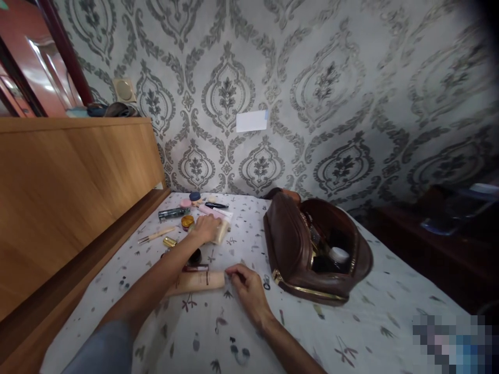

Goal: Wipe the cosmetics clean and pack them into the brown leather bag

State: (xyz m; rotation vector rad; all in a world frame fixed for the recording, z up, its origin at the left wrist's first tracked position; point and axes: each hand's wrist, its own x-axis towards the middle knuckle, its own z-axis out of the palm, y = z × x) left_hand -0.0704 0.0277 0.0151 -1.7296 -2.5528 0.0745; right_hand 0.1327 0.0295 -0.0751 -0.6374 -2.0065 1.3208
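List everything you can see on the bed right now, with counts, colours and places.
toiletry bag: 1, brown leather, open, right of the small items
white-capped bottle: 1, inside the bag
beige tube: 1, lying flat on the sheet
gold-lidded jar: 1, near the headboard side
dark green tube: 1, far end
makeup brush: 1, pale handle, left edge
wooden panel: 1, brown, left
left hand: resting on a beige item
right hand: fingertips at the beige tube's end
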